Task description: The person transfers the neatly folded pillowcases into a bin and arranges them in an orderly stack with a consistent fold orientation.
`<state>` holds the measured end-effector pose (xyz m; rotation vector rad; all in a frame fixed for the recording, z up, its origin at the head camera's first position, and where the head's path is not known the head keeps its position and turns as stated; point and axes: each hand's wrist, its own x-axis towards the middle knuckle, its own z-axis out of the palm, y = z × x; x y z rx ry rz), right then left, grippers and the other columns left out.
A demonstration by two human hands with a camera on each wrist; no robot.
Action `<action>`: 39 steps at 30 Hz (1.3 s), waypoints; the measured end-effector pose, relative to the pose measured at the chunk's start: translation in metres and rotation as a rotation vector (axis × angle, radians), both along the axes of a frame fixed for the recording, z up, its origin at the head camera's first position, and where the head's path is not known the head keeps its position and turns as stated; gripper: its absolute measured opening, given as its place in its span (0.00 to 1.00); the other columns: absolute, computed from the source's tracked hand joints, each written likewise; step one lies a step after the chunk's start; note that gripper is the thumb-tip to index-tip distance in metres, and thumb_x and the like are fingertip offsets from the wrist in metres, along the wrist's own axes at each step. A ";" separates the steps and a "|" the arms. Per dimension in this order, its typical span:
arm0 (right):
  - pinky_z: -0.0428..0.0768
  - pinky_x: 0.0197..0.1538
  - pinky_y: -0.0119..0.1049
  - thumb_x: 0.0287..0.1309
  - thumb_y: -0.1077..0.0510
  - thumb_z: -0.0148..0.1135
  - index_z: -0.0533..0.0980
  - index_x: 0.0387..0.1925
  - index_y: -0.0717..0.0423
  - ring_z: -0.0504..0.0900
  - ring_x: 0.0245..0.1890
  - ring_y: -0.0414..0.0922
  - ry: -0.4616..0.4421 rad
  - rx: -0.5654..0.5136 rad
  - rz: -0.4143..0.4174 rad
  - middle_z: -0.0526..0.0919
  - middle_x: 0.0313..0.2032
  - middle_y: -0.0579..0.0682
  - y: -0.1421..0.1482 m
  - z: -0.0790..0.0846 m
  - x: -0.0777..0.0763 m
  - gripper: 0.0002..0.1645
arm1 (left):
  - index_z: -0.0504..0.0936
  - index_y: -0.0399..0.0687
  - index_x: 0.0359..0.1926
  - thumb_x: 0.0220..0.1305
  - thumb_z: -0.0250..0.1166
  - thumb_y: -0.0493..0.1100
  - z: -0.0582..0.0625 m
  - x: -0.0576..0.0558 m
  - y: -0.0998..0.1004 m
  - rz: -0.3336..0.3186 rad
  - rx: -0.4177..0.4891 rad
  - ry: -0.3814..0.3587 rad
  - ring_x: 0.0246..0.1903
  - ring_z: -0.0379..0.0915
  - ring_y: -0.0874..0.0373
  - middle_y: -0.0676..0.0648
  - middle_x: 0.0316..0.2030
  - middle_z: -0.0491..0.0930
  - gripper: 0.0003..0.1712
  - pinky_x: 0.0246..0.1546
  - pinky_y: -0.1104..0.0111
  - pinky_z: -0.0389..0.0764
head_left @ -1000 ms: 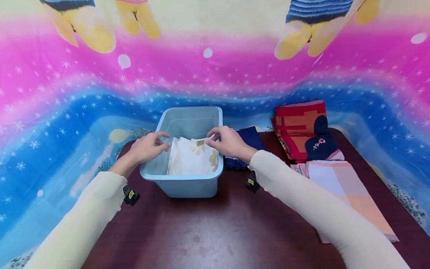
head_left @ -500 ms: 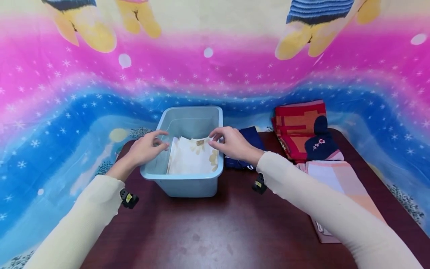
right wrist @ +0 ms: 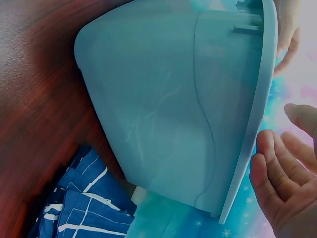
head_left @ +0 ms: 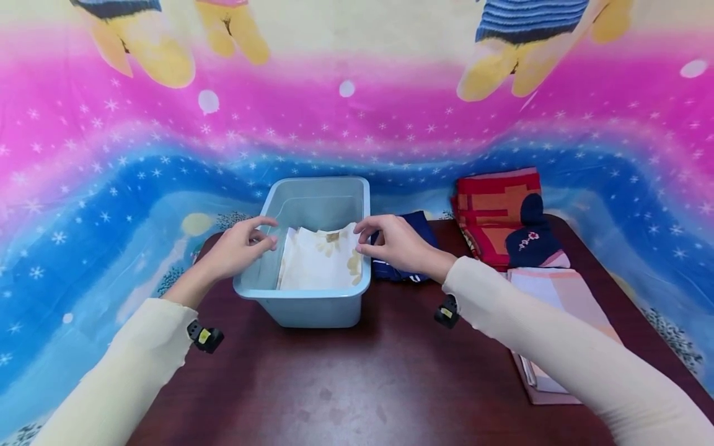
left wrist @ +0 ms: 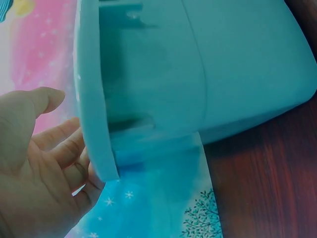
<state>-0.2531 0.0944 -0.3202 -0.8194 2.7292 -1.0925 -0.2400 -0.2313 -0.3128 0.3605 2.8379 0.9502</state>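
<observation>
With the left hand [head_left: 237, 249] and right hand [head_left: 403, 246] loose and empty at the tub [head_left: 318, 313], a stray snag on the folded cloth [head_left: 318, 263] inside could tug it askew

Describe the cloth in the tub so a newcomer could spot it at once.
On the dark brown table stands a pale blue tub. In the tub's near half lies a folded white cloth printed with tan flowers. Unlike the navy cloth, red-orange cloth and pinkish cloth to its right, it sits inside.

At frame centre, a tub [head_left: 319, 313] stands on the bench [head_left: 334, 378], folded cloth [head_left: 317, 265] inside; other cloths [head_left: 493, 217] lie at right.
</observation>
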 end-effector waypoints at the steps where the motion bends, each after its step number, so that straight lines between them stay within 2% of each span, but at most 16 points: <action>1: 0.83 0.38 0.36 0.65 0.53 0.67 0.80 0.56 0.52 0.83 0.30 0.45 0.002 -0.001 0.007 0.87 0.44 0.47 0.001 0.001 0.002 0.19 | 0.66 0.48 0.72 0.77 0.54 0.51 0.001 0.001 0.001 -0.004 -0.001 0.005 0.53 0.80 0.42 0.39 0.50 0.86 0.27 0.52 0.48 0.81; 8: 0.81 0.37 0.38 0.66 0.53 0.66 0.80 0.55 0.50 0.82 0.27 0.43 0.025 -0.011 0.037 0.88 0.43 0.47 0.011 0.003 0.012 0.17 | 0.69 0.49 0.71 0.76 0.56 0.51 0.006 0.011 0.012 -0.011 -0.014 0.042 0.50 0.83 0.47 0.41 0.49 0.86 0.26 0.51 0.49 0.81; 13: 0.83 0.39 0.36 0.66 0.53 0.66 0.80 0.57 0.49 0.83 0.29 0.42 0.008 -0.004 0.041 0.87 0.44 0.46 0.018 0.002 0.018 0.19 | 0.70 0.51 0.70 0.76 0.57 0.51 0.006 0.018 0.018 -0.016 -0.031 0.065 0.49 0.84 0.48 0.41 0.50 0.86 0.26 0.51 0.49 0.82; 18: 0.83 0.39 0.36 0.66 0.52 0.66 0.79 0.58 0.49 0.83 0.30 0.42 -0.001 -0.012 0.044 0.87 0.44 0.46 0.026 -0.001 0.023 0.20 | 0.73 0.52 0.67 0.75 0.57 0.50 0.006 0.024 0.023 -0.025 -0.028 0.101 0.46 0.84 0.50 0.43 0.48 0.88 0.24 0.46 0.54 0.82; 27: 0.83 0.36 0.35 0.67 0.53 0.66 0.80 0.57 0.48 0.82 0.30 0.39 0.009 -0.030 0.026 0.87 0.44 0.47 0.044 -0.012 0.037 0.18 | 0.74 0.52 0.66 0.74 0.59 0.48 0.001 0.033 0.033 -0.057 0.007 0.140 0.42 0.84 0.55 0.45 0.46 0.89 0.22 0.45 0.56 0.81; 39: 0.80 0.32 0.35 0.66 0.54 0.66 0.80 0.55 0.49 0.82 0.28 0.40 0.055 -0.059 0.019 0.88 0.41 0.45 0.060 -0.018 0.044 0.17 | 0.76 0.53 0.64 0.73 0.61 0.46 -0.003 0.046 0.051 -0.081 0.062 0.154 0.38 0.83 0.57 0.48 0.44 0.88 0.21 0.42 0.62 0.81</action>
